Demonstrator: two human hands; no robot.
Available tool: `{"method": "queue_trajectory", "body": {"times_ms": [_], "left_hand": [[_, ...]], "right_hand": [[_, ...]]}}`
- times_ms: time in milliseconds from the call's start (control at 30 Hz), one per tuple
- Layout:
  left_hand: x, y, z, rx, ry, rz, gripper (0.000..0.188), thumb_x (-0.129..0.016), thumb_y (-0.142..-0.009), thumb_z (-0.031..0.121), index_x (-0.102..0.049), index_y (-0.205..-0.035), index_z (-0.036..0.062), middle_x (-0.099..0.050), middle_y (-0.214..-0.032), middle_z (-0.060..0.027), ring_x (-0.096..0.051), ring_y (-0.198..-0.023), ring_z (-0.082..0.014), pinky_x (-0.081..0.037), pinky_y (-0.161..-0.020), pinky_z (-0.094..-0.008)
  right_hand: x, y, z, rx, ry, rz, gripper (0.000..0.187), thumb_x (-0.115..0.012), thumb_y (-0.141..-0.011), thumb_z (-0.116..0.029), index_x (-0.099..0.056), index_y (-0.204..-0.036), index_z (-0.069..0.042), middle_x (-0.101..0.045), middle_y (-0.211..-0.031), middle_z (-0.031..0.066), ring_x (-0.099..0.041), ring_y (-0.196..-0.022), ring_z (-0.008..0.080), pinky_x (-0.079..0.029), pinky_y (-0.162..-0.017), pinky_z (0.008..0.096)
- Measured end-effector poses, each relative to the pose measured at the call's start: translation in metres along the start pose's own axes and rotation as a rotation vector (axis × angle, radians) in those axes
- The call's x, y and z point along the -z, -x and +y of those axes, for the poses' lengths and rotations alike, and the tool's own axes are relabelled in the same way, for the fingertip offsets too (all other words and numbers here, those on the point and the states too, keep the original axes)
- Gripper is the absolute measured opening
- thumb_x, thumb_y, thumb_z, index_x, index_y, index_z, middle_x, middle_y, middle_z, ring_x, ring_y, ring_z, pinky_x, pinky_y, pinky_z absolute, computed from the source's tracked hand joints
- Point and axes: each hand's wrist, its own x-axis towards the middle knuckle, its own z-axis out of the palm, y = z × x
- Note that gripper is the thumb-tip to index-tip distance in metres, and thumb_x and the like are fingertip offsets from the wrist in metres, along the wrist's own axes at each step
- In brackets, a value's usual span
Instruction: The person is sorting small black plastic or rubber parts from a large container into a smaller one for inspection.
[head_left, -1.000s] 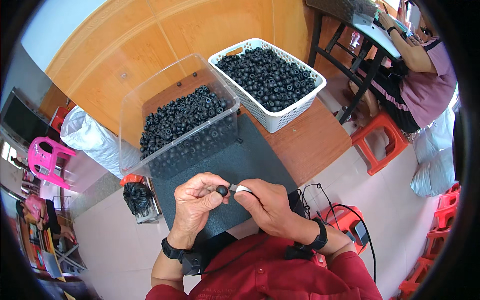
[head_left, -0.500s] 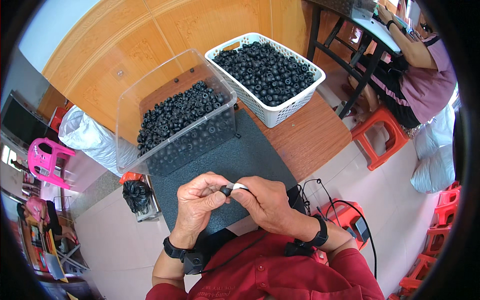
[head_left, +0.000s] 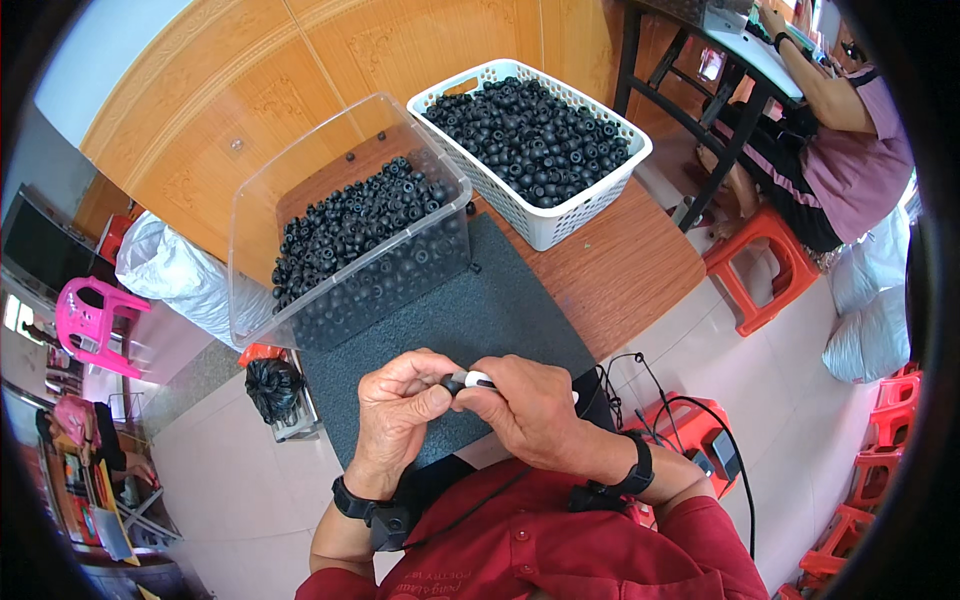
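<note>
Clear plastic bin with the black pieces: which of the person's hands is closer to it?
Left. The left hand is on the near side of the clear plastic bin, not touching it; the right hand is also apart, farther off to the right.

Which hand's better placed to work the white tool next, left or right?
Right, I'd say: the right hand grips the white tool, close up to the black piece, while the left hand is busy pinching that piece.
</note>
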Motion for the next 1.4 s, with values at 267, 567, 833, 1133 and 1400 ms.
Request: {"method": "queue_trajectory", "body": {"times_ms": [267,567,833,1133,1400], "left_hand": [[-0.008,0.000,-0.001,0.087,0.108,0.045,0.027,-0.075,-0.073,0.011,-0.063,-0.092,-0.0046,-0.061,-0.087,-0.0099,-0.057,-0.080,-0.0156,-0.046,-0.070,-0.0244],[-0.003,0.002,-0.012,0.063,0.135,0.043,0.026,-0.072,-0.076,0.011,-0.064,-0.096,-0.0046,-0.064,-0.084,-0.0134,-0.062,-0.070,-0.0198,-0.051,-0.062,-0.0304],[-0.006,0.006,-0.020,0.112,0.152,0.143,0.026,-0.071,-0.077,0.012,-0.064,-0.095,-0.0045,-0.064,-0.087,-0.0124,-0.061,-0.077,-0.0185,-0.050,-0.069,-0.0292],[-0.005,-0.001,-0.016,0.068,0.108,0.048,0.026,-0.071,-0.076,0.010,-0.065,-0.095,-0.0062,-0.062,-0.088,-0.0112,-0.060,-0.079,-0.0184,-0.050,-0.071,-0.0278],[-0.016,-0.008,-0.017,-0.037,-0.068,0.042,0.025,-0.073,-0.074,0.008,-0.066,-0.092,-0.0069,-0.060,-0.089,-0.0109,-0.060,-0.079,-0.0180,-0.051,-0.070,-0.0277]], "right_hand": [[-0.002,0.001,0.005,0.090,0.122,0.040,0.029,-0.064,-0.084,-0.031,-0.052,-0.078,-0.006,-0.046,-0.058,0.0068,-0.049,-0.048,0.0227,-0.038,-0.042,0.0332],[0.002,0.001,0.006,0.150,0.215,0.030,0.032,-0.061,-0.086,-0.032,-0.049,-0.072,-0.006,-0.042,-0.055,0.0055,-0.047,-0.046,0.0206,-0.038,-0.041,0.0318],[-0.001,0.009,0.008,0.216,0.218,-0.012,0.027,-0.062,-0.085,-0.028,-0.052,-0.074,-0.005,-0.045,-0.057,0.0064,-0.050,-0.049,0.0214,-0.039,-0.043,0.0336],[0.002,0.006,0.007,-0.256,-0.347,0.050,0.027,-0.066,-0.084,-0.026,-0.057,-0.080,-0.002,-0.056,-0.063,0.0089,-0.055,-0.051,0.0176,-0.041,-0.047,0.0283],[0.016,0.005,0.006,-0.478,-0.490,-0.092,0.021,-0.064,-0.088,-0.019,-0.057,-0.082,0.000,-0.054,-0.068,0.0006,-0.046,-0.064,0.0040,-0.038,-0.054,0.0227]]}}
